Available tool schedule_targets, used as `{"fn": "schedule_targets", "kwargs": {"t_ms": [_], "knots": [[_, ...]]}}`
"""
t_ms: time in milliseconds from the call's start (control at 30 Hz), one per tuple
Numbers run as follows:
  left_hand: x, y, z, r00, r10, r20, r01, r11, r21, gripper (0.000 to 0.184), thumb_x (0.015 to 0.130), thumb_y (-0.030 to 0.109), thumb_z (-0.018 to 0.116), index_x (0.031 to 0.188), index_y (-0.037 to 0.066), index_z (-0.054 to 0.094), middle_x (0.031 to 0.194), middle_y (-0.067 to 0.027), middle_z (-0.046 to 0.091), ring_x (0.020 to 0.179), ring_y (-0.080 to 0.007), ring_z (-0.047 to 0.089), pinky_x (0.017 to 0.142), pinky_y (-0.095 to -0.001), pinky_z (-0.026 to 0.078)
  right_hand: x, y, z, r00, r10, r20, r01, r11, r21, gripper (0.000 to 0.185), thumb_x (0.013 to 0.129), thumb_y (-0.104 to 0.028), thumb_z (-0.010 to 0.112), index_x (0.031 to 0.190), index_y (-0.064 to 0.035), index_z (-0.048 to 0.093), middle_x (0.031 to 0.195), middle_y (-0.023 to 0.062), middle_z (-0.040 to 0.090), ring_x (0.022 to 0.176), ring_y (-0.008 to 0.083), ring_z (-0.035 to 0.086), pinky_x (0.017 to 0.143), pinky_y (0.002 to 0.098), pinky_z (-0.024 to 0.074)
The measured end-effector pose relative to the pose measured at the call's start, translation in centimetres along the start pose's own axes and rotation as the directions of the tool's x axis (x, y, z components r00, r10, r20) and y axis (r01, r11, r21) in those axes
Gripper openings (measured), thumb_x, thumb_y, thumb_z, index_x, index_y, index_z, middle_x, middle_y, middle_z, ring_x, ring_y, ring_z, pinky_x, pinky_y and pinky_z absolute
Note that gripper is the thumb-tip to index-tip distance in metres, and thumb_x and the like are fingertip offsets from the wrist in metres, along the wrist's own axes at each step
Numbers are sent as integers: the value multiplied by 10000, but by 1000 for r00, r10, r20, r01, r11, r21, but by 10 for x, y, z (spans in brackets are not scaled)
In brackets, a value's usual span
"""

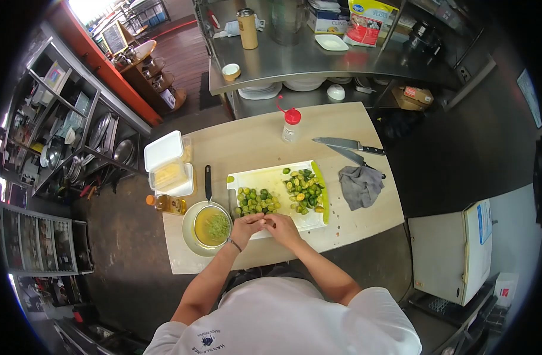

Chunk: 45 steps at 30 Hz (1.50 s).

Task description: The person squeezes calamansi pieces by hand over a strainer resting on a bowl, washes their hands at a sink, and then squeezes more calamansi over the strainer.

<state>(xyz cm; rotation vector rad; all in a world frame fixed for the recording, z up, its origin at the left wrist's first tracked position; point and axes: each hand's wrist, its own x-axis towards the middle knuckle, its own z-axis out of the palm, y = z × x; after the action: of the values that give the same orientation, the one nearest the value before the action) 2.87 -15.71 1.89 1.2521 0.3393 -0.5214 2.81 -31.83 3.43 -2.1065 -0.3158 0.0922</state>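
Note:
My left hand [245,229] and my right hand [281,229] meet at the near edge of a white and green cutting board [271,177]. Their fingers are bent together, and whatever is between them is too small to make out. Just beyond my left hand lies a pile of small green citrus fruits [258,202]. Cut citrus pieces [305,190], green with some orange-yellow, are heaped on the board's right side. Left of my left hand, a black-handled strainer [215,227] with greenish pulp rests over a pale bowl [189,236] holding yellow liquid.
Two knives [342,144] and a grey cloth [361,187] lie at the table's right. A red-capped bottle [291,124] stands at the back. White containers [164,152] and an orange-capped bottle [169,205] are at the left. Behind is a steel counter [271,67].

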Motion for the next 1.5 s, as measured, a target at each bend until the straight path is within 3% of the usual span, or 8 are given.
{"fn": "schedule_targets", "kwargs": {"t_ms": [367, 433, 567, 667, 767, 833, 1033, 1500], "knots": [[-1, 2, 6, 1000, 30, -8, -31, 963, -269, 349, 783, 116, 653, 1075, -52, 564, 927, -113, 619, 785, -147, 601, 736, -250, 499, 4, 10, -4, 987, 163, -15, -161, 985, 59, 231, 698, -125, 697, 870, -20, 584, 755, 75, 627, 500, 120, 515, 471, 258, 401], [1, 2, 3, 996, 81, -46, -78, 996, 48, 329, 778, 136, 665, 1038, -50, 591, 897, -97, 633, 772, -117, 592, 707, -236, 491, 9, 1, -3, 989, 150, -13, -149, 988, 33, 240, 699, -129, 698, 879, -21, 581, 765, 82, 631, 500, 121, 516, 471, 261, 402], [-5, 4, -11, 992, 112, -54, -109, 992, 59, 321, 772, 155, 676, 1012, -47, 607, 859, -81, 642, 746, -97, 585, 674, -229, 488, 21, -19, 5, 982, 189, -21, -189, 982, 6, 226, 710, -116, 685, 899, -30, 596, 812, 109, 643, 539, 150, 546, 500, 269, 419], [-17, 3, -29, 982, 171, -84, -174, 985, -24, 327, 755, 160, 694, 1017, -21, 616, 796, -63, 639, 699, -79, 573, 627, -212, 474, 34, -31, 21, 996, -31, 86, 28, 999, 38, 163, 723, -100, 659, 871, -36, 632, 791, 112, 637, 642, 208, 595, 582, 300, 453], [-40, 16, -60, 926, 250, -282, -168, 944, 285, 297, 749, 156, 675, 1001, 6, 627, 812, -100, 654, 678, -138, 610, 636, -262, 487, 49, -53, 45, 967, -202, 156, 222, 968, -120, 206, 715, -160, 674, 887, -51, 636, 810, 121, 636, 675, 250, 603, 599, 324, 463], [-50, 18, -87, 827, 529, -190, -101, 473, 875, 226, 769, 179, 613, 948, 45, 642, 837, -131, 643, 687, -240, 624, 634, -333, 495, 55, -60, 68, 955, -198, 221, 230, 965, -130, 212, 712, -196, 665, 878, -66, 637, 808, 112, 629, 702, 275, 596, 602, 355, 466], [-56, 7, -131, 846, 514, -143, 21, 236, 971, 143, 756, 141, 539, 788, 27, 620, 806, -150, 620, 754, -309, 612, 692, -396, 490, 67, -62, 140, 823, -367, 433, 537, 752, -383, 122, 787, -138, 492, 815, -62, 584, 780, 104, 602, 703, 278, 597, 595, 382, 478], [-58, -2, -147, 865, 495, -80, -21, 195, 981, 189, 794, 148, 475, 776, 51, 635, 800, -135, 625, 757, -290, 618, 676, -385, 498, 66, -57, 162, 831, -286, 476, 495, 769, -403, 121, 744, -57, 475, 744, -40, 594, 754, 142, 607, 714, 312, 603, 631, 405, 491]]}}
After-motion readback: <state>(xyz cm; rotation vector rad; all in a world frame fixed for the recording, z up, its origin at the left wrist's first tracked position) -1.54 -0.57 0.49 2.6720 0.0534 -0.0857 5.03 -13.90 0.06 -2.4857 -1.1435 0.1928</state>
